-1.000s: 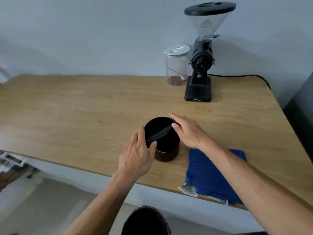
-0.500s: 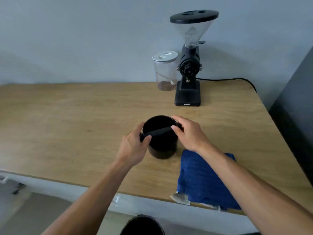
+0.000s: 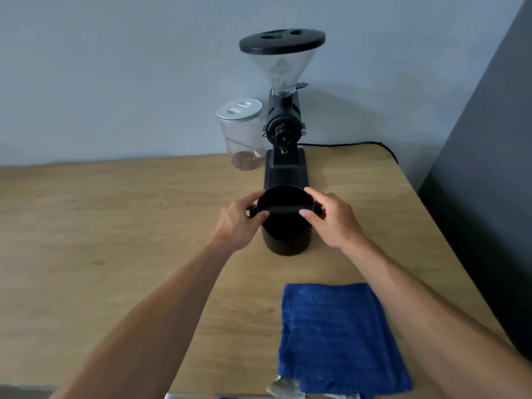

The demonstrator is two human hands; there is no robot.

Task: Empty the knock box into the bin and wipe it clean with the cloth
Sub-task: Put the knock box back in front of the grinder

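- A black round metal knock box (image 3: 286,237) w/ a dark padded bar across its mouth is seen upright near the mid of a light wooden tabletop (image 3: 115,226).
- It is gripped from both sides: left hand (image 3: 239,223) is wrapped on the left rim, thumb laid over the left end of the bar, fingers curled round the far side.
- Right hand (image 3: 334,220) is closed on the right rim, thumb pressed on the bar's right end, fingers hooked over the far edge.
- Whether the box's base is touching the tabletop or is raised a bit can't be told from this angle.
- Inside of the box is too dark for contents to be made out.
- A folded dark blue terry cloth (image 3: 336,338) is laid flat near the table's near edge, right of centre, well apart from the box and partly under the right forearm.
- Something pale is poking out from under the cloth's near edge; what it is can't be told.
- A black electric coffee grinder (image 3: 285,139) w/ a clear cone hopper and black lid is stood just beyond the box, by the far wall.
- A clear jar w/ a white lid (image 3: 241,133) is set just left of the grinder; a little brown stuff is seen at its bottom.
- A black power cable (image 3: 359,144) is run from behind the grinder to the right along the far edge.
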